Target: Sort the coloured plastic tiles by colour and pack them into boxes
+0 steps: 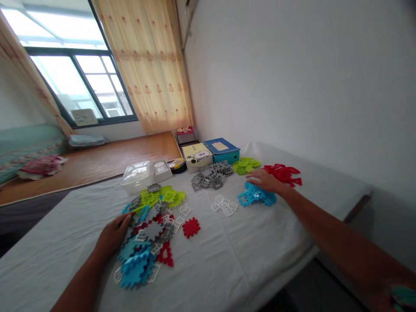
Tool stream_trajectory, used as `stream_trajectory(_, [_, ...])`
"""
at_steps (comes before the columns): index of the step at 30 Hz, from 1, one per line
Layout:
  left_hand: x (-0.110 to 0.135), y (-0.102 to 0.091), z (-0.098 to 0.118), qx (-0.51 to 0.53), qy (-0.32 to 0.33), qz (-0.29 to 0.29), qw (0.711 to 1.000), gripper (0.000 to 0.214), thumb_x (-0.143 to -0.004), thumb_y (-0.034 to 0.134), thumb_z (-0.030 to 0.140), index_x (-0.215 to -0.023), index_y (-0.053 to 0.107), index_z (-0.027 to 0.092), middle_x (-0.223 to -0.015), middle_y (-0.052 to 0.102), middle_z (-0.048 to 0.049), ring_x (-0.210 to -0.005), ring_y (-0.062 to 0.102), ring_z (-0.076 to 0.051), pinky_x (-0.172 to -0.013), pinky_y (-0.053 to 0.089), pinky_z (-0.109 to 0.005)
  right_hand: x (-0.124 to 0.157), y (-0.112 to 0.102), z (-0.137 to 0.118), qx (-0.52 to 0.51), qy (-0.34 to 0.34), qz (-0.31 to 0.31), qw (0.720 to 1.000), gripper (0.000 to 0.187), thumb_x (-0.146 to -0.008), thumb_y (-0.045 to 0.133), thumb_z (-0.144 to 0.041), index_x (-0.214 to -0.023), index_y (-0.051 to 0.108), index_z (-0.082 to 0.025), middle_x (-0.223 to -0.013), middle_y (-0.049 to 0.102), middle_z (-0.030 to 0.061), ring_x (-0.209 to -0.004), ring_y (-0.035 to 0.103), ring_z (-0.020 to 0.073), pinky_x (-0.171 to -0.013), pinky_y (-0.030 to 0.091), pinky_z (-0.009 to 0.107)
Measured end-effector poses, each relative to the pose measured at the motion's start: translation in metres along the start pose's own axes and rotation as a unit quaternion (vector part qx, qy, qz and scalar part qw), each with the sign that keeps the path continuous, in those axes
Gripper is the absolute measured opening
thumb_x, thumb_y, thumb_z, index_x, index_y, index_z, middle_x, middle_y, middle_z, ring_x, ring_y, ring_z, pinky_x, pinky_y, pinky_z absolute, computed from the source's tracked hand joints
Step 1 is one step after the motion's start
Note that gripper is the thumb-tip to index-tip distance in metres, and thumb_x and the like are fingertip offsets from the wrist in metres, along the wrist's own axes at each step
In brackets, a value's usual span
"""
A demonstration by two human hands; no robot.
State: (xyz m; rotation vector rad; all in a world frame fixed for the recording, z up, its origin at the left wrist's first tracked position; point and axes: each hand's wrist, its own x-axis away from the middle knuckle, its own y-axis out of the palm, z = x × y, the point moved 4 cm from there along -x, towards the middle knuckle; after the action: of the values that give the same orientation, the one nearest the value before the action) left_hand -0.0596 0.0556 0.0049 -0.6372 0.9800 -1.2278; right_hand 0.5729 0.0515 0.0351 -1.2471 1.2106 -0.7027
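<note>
The right hand [264, 180] is lying palm down with its fingers spread, its grip released and holding nothing. It is resting on the far edge of the small pile of sky-blue notched plastic tiles [256, 197], which is sitting at seven o'clock from the palm. The heap of red plastic tiles [284, 173] is lying just beside it at two o'clock.

The left hand [113, 234] is pressing against the big mixed heap of blue, grey, lime and red tiles [151, 229] at its three o'clock. I cannot tell whether its grip is pinching a piece. Both piles are sitting on the white-clothed table [243, 260], well apart, each nearer its own hand.
</note>
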Motion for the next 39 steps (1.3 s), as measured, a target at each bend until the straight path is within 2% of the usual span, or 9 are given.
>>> stream_trajectory(3, [-0.001, 0.0, -0.001, -0.004, 0.002, 0.001, 1.0, 0.058, -0.08, 0.039, 0.057, -0.11, 0.07, 0.018, -0.115, 0.07, -0.008, -0.108, 0.064, -0.028, -0.095, 0.048, -0.037, -0.002, -0.012, 0.037, 0.073, 0.07, 0.029, 0.994, 0.039, -0.093, 0.044, -0.043, -0.118, 0.067, -0.024, -0.126, 0.063, 0.0094, -0.118, 0.053, 0.027, -0.1, 0.038, 0.043])
stream_trajectory(6, [0.0, 0.0, 0.001, -0.007, 0.001, 0.001, 1.0, 0.058, -0.081, 0.038, 0.056, -0.111, 0.07, 0.018, -0.115, 0.07, -0.0081, -0.108, 0.064, -0.028, -0.094, 0.048, -0.037, 0.004, -0.005, 0.064, 0.12, 0.074, -0.016, 0.99, 0.034, -0.091, 0.048, -0.04, -0.119, 0.065, -0.031, -0.13, 0.06, 0.0063, -0.121, 0.049, 0.0296, -0.098, 0.035, 0.052])
stream_trajectory(12, [0.009, -0.003, 0.018, -0.004, -0.014, -0.001, 1.0, 0.056, -0.082, 0.036, 0.054, -0.111, 0.069, 0.018, -0.116, 0.07, -0.0082, -0.111, 0.062, -0.025, -0.097, 0.045, -0.034, 0.012, -0.006, 0.086, 0.14, 0.095, 0.003, 0.986, 0.034, -0.092, 0.045, -0.039, -0.116, 0.067, -0.03, -0.131, 0.06, 0.0071, -0.124, 0.047, 0.0304, -0.097, 0.033, 0.056])
stream_trajectory(16, [0.013, -0.004, 0.027, 0.012, -0.017, -0.006, 1.0, 0.057, -0.084, 0.035, 0.054, -0.111, 0.068, 0.017, -0.117, 0.069, -0.0086, -0.11, 0.061, -0.024, -0.096, 0.044, -0.033, -0.019, -0.021, 0.014, 0.086, 0.098, 0.068, 0.989, 0.036, -0.089, 0.051, -0.039, -0.115, 0.066, -0.02, -0.124, 0.063, 0.0156, -0.117, 0.051, 0.0332, -0.093, 0.041, 0.052])
stream_trajectory(20, [0.015, -0.005, 0.029, 0.027, -0.008, -0.002, 1.0, 0.058, -0.084, 0.033, 0.056, -0.108, 0.069, 0.018, -0.115, 0.07, -0.0069, -0.109, 0.061, -0.024, -0.096, 0.044, -0.033, -0.032, -0.005, -0.144, -0.175, -0.14, -0.029, 0.974, 0.032, -0.089, 0.053, -0.033, -0.117, 0.065, -0.022, -0.115, 0.068, 0.0083, -0.096, 0.063, 0.0201, -0.087, 0.048, 0.034])
stream_trajectory(24, [0.015, -0.005, 0.028, 0.047, 0.002, 0.002, 0.999, 0.062, -0.083, 0.033, 0.059, -0.108, 0.07, 0.016, -0.115, 0.07, -0.0075, -0.109, 0.061, -0.024, -0.096, 0.044, -0.032, -0.011, 0.023, -0.258, -0.194, -0.298, -0.101, 0.929, 0.043, -0.083, 0.064, -0.039, -0.123, 0.062, -0.021, -0.119, 0.065, 0.0108, -0.108, 0.058, 0.0245, -0.094, 0.046, 0.039])
stream_trajectory(29, [0.015, -0.004, 0.025, 0.044, -0.003, 0.005, 0.999, 0.061, -0.083, 0.034, 0.058, -0.109, 0.069, 0.015, -0.116, 0.069, -0.0083, -0.109, 0.061, -0.024, -0.097, 0.045, -0.032, -0.007, 0.041, -0.274, -0.175, -0.263, -0.093, 0.944, 0.05, -0.08, 0.07, -0.039, -0.121, 0.061, -0.014, -0.114, 0.066, 0.0149, -0.107, 0.056, 0.027, -0.094, 0.044, 0.041])
stream_trajectory(34, [0.015, -0.004, 0.027, 0.026, 0.0, -0.008, 1.0, 0.058, -0.084, 0.034, 0.055, -0.111, 0.068, 0.016, -0.117, 0.069, -0.007, -0.111, 0.061, -0.024, -0.097, 0.044, -0.032, -0.001, 0.027, -0.259, -0.229, -0.21, -0.095, 0.946, 0.052, -0.075, 0.071, -0.051, -0.113, 0.064, -0.015, -0.105, 0.067, 0.0119, -0.093, 0.061, 0.0231, -0.083, 0.047, 0.034])
stream_trajectory(39, [0.012, -0.006, 0.026, 0.027, -0.002, -0.007, 1.0, 0.056, -0.083, 0.037, 0.054, -0.11, 0.069, 0.017, -0.115, 0.07, -0.0069, -0.109, 0.062, -0.025, -0.096, 0.045, -0.032, 0.023, 0.007, -0.252, -0.168, -0.242, -0.083, 0.952, 0.047, -0.08, 0.062, -0.06, -0.103, 0.067, -0.02, -0.096, 0.069, 0.009, -0.09, 0.061, 0.0232, -0.08, 0.046, 0.034])
